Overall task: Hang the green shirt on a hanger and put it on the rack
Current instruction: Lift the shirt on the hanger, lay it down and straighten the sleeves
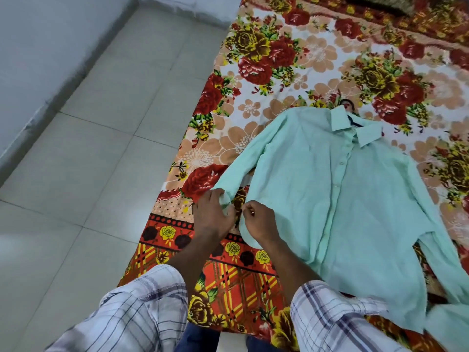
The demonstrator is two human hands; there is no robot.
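A pale green button-up shirt point(337, 199) lies flat and face up on a bed with a floral sheet point(266, 72), collar pointing away from me. A dark hanger hook point(351, 118) pokes out at the collar, so a hanger seems to sit inside. My left hand point(212, 215) grips the cuff of the shirt's left-side sleeve near the bed's edge. My right hand point(258, 222) pinches the shirt's fabric right beside that cuff. The other sleeve trails toward the lower right corner.
Grey tiled floor point(88, 161) runs along the left of the bed, with a pale wall point(38, 47) beyond it. My checked sleeves fill the bottom of the view. No rack is in view.
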